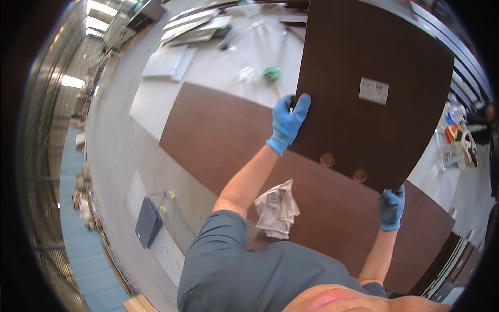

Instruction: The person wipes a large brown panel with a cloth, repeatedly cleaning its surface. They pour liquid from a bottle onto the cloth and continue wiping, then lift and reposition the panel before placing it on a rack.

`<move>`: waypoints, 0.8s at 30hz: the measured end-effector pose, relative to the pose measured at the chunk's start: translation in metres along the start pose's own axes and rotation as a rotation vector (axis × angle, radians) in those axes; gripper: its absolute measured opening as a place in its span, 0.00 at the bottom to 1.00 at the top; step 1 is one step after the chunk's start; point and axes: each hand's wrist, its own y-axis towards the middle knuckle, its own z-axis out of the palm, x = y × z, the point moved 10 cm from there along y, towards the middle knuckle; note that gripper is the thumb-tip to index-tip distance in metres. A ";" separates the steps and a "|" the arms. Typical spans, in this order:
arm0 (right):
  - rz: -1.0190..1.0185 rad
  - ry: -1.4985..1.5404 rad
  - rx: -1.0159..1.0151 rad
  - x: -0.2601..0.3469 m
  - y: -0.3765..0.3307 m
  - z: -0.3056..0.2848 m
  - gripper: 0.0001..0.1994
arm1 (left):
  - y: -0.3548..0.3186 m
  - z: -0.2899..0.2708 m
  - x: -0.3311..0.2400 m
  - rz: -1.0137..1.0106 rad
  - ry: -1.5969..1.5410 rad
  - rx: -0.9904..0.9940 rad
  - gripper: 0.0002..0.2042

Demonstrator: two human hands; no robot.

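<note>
Dark brown panel (364, 67), held raised above the desk (119, 151) by both gloved hands. Right hand (391, 208), in a blue glove, clenches the panel's lower corner, nearest the viewer. Left hand (287, 122), also blue-gloved, grasps the panel's left edge, fingers wrapped over it. Two round holes (327, 159) lie near the panel's lower edge, and a white label (373, 91) sits on its upper face. Below the panel, a larger brown board (223, 135) lies flat on the desk, with a crumpled white cloth (277, 208) resting on it close to the left forearm. Farther off, a green roll of tape (271, 74) and stacked pale boards (192, 26) lie on the desk.
</note>
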 end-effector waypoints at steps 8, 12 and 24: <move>0.297 -0.254 0.124 -0.122 -0.123 0.163 0.21 | -0.193 -0.298 0.090 -0.303 -0.186 -0.302 0.17; 0.450 -0.313 0.367 -0.201 -0.151 0.268 0.19 | -0.294 -0.440 0.129 -0.413 -0.278 -0.552 0.19; 0.977 -0.482 1.015 -0.458 -0.229 0.544 0.24 | -0.537 -0.660 0.209 -0.615 -0.509 -1.167 0.25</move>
